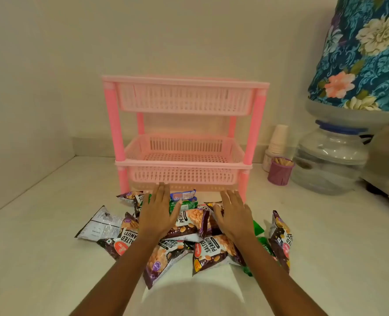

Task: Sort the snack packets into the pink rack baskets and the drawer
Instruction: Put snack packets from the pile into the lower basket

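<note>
**Both hands flat at the rack's lowest tier**

The left hand (158, 213) and right hand (233, 215) are spread, fingers straight, holding nothing. Their fingertips reach the front of the drawer (189, 187) under the pink rack (118, 124). Both baskets, upper (184, 100) and lower (184, 174), hold no packets. The snack packets (211, 252) lie heaped on the bench (40, 224) beneath the hands.

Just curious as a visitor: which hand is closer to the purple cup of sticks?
Right. The right hand is over the packets, left of the purple cup; the left hand sits farther left.
</note>
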Motion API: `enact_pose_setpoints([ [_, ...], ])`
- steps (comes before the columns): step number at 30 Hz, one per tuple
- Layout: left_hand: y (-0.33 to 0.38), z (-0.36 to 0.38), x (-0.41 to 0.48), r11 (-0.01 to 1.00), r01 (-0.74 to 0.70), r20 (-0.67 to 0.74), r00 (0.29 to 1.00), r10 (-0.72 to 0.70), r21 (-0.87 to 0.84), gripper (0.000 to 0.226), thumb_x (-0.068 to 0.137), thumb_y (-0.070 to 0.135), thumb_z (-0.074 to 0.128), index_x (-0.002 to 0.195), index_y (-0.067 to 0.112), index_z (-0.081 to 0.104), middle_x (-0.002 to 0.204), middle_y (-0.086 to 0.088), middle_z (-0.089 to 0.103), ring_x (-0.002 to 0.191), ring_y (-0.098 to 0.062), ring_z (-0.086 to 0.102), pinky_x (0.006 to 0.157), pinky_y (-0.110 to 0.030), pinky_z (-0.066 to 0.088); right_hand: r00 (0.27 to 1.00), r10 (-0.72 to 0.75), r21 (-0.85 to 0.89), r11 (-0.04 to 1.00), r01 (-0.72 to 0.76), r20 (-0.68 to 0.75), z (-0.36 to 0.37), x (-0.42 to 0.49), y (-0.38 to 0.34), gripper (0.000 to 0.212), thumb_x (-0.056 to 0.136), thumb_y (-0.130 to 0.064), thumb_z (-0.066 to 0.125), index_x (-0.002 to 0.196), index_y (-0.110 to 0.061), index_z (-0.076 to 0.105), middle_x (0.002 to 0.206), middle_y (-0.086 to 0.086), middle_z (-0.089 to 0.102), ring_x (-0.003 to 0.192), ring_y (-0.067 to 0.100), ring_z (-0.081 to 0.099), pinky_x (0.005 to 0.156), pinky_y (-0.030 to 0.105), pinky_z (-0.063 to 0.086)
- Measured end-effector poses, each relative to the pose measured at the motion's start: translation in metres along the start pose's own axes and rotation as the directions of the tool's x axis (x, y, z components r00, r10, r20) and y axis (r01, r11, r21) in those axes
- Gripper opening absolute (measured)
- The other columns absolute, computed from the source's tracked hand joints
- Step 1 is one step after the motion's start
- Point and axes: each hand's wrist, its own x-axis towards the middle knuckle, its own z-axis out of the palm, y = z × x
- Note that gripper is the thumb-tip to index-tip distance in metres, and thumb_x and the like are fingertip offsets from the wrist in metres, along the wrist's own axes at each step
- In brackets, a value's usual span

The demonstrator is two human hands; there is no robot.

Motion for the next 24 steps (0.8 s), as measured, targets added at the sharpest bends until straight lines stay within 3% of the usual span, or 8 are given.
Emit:
enact_pose_setpoints([
  [7, 0.010, 0.021, -0.027, 1.000, 0.030, 0.088, 0.996, -0.029, -0.007, 0.141, 0.039, 0.073, -0.047, 0.149, 0.011, 0.015, 0.160, -0.008, 0.011, 0.149, -0.021, 0.005, 0.121, -0.039, 0.003, 0.999, -0.019, 0.073, 0.997, 0.017, 0.036, 0.015, -0.019, 0.008, 0.054, 0.096, -0.043, 0.030, 0.143, -0.017, 0.026, 0.151, 0.007, 0.029, 0.139, 0.024, 0.025, 0.110, 0.040, 0.035],
  [14, 0.013, 0.035, -0.040, 0.998, 0.067, 0.062, 0.996, -0.067, -0.002, 0.132, 0.054, 0.072, -0.041, 0.141, 0.012, 0.037, 0.148, -0.009, 0.042, 0.146, -0.023, 0.020, 0.120, -0.041, 0.009, 0.998, -0.034, 0.076, 0.997, 0.031, 0.051, 0.020, -0.026, 0.009, 0.055, 0.095, -0.037, 0.036, 0.146, -0.020, 0.021, 0.154, 0.009, 0.023, 0.141, 0.028, 0.021, 0.111, 0.040, 0.033],
  [19, 0.016, 0.037, -0.043, 0.994, 0.104, 0.021, 0.994, -0.103, -0.022, 0.124, 0.063, 0.073, -0.033, 0.137, 0.010, 0.045, 0.141, -0.012, 0.050, 0.141, -0.027, 0.033, 0.119, -0.043, 0.015, 0.998, -0.049, 0.077, 0.996, 0.046, 0.039, 0.021, -0.027, 0.010, 0.056, 0.095, -0.039, 0.036, 0.145, -0.021, 0.020, 0.154, 0.009, 0.021, 0.140, 0.028, 0.022, 0.110, 0.040, 0.034],
  [24, 0.017, 0.036, -0.045, 0.993, 0.118, 0.024, 0.993, -0.117, -0.031, 0.127, 0.059, 0.074, -0.035, 0.140, 0.011, 0.040, 0.145, -0.011, 0.046, 0.142, -0.026, 0.030, 0.119, -0.042, 0.013, 0.999, -0.042, 0.147, 0.988, 0.044, -0.016, 0.021, -0.032, 0.014, 0.055, 0.093, -0.040, 0.039, 0.144, -0.025, 0.024, 0.154, 0.011, 0.022, 0.139, 0.028, 0.028, 0.108, 0.041, 0.036],
])
